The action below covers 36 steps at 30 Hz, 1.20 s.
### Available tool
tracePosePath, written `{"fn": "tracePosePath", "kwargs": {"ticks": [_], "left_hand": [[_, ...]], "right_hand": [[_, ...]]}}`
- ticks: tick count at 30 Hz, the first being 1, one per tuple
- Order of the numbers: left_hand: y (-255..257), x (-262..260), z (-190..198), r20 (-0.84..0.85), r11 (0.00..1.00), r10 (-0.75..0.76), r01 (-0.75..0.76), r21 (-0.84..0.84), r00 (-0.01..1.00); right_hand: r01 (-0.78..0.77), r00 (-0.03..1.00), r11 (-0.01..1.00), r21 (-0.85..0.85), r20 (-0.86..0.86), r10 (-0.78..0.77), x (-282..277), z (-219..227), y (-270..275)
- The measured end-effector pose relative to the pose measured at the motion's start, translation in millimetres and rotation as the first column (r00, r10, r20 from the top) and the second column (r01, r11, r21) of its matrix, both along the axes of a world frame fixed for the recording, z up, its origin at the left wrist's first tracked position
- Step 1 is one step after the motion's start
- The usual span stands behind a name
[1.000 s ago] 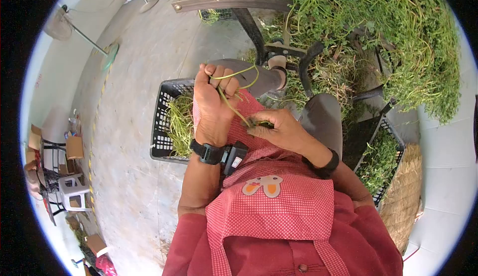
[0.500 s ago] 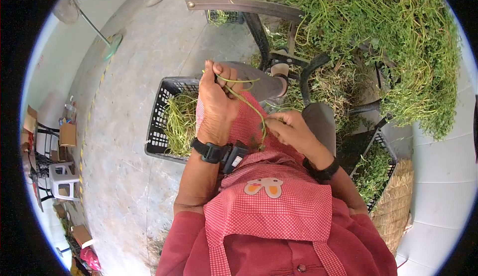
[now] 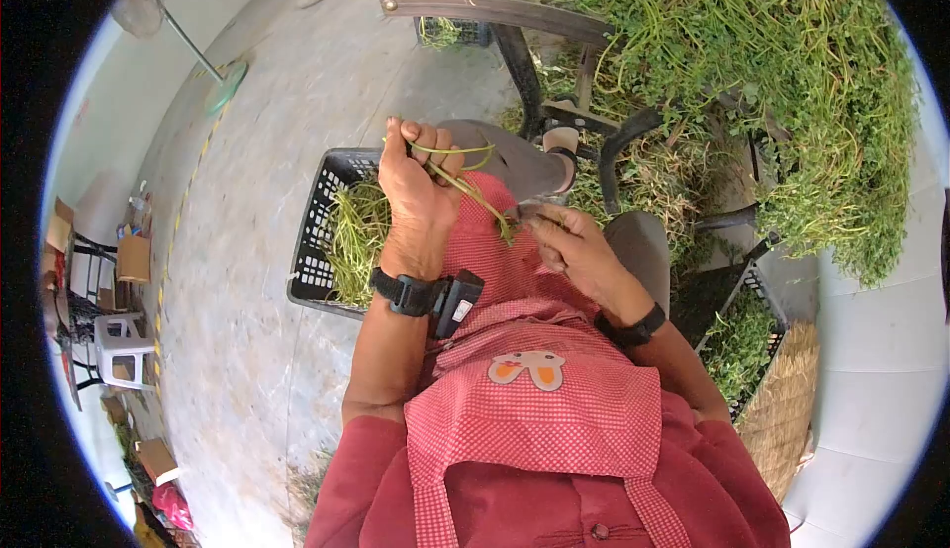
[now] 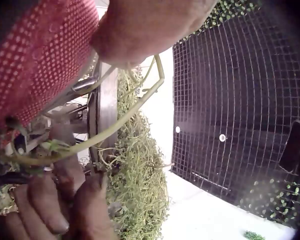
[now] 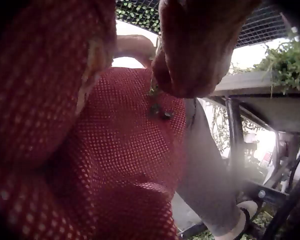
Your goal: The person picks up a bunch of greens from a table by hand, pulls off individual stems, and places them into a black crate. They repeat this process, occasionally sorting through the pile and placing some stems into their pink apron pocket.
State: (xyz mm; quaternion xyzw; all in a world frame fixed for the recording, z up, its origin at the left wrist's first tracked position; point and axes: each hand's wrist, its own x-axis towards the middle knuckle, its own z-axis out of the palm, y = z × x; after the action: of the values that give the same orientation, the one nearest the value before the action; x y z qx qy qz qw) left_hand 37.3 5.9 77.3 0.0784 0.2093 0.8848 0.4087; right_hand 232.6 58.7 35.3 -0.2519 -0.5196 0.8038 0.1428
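In the head view my left hand grips a few long green stems, its fingers curled round them. One stem reaches down right to a small leafy end. My right hand is beside that end, index finger reaching toward it and the other fingers bent. In the left wrist view, the stem crosses in front of the right index finger, with the thumb apart from it. Small dark leafy bits show below the right fingers against the red checked apron.
A black crate of cut stems stands left of my lap. At upper right, a table bears a large heap of greens. Another crate with leaves and a straw bundle are at right. Plant litter lies under the table.
My right hand has gone from gripping the stem near its end to being beside it with the index finger reaching out. The left hand keeps its grip, shifting slightly left.
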Motion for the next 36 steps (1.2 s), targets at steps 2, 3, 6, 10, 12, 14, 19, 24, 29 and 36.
{"fn": "tracePosePath", "kwargs": {"ticks": [2,3,6,10,12,14,19,24,29,36], "left_hand": [[0.3,0.2,0.1,0.015,1.000,0.006,-0.006,-0.002,1.000],[0.3,0.7,0.4,0.014,1.000,0.010,-0.010,-0.001,1.000],[-0.3,1.0,-0.3,0.011,1.000,0.008,-0.009,0.012,1.000],[-2.6,0.6,0.6,-0.008,1.000,-0.003,0.003,0.020,1.000],[-2.5,0.8,-2.8,-0.058,0.997,-0.045,0.048,0.061,0.997],[-1.7,2.1,-3.0,-0.114,0.990,-0.078,0.090,0.105,0.990],[1.2,9.8,2.8,-0.130,0.999,-0.033,0.031,-0.019,0.991],[-3.2,4.0,-2.9,-0.025,0.986,-0.142,0.144,0.090,0.990],[-6.1,2.9,-2.8,0.139,0.981,-0.181,0.169,0.096,0.974],[-1.2,44.7,1.6,0.023,0.969,-0.249,0.248,0.014,0.968]], "right_hand": [[-0.041,0.999,0.960,0.279,0.042,0.031,-7.1,9.4,-6.4],[-0.084,0.995,0.841,0.534,0.089,0.043,-11.2,15.2,-10.0],[-0.042,0.999,0.711,0.702,0.029,0.030,-17.0,-2.9,-7.5],[-0.058,0.998,0.804,0.591,0.060,0.028,-8.4,-15.2,-4.5],[-0.084,0.993,0.853,0.516,0.116,0.027,-4.6,-13.9,-1.5],[-0.050,0.993,0.831,0.555,0.120,-0.021,-3.0,-9.5,-2.0],[0.019,0.986,0.864,0.503,0.134,-0.100,0.3,-4.8,-2.0],[-0.007,0.992,0.686,0.727,0.092,-0.087,4.2,-15.4,1.9],[-0.030,0.989,0.711,0.703,0.123,-0.080,8.4,-1.4,-2.8],[0.146,0.909,0.477,0.867,0.073,-0.411,-2.4,-39.6,14.9]]}}
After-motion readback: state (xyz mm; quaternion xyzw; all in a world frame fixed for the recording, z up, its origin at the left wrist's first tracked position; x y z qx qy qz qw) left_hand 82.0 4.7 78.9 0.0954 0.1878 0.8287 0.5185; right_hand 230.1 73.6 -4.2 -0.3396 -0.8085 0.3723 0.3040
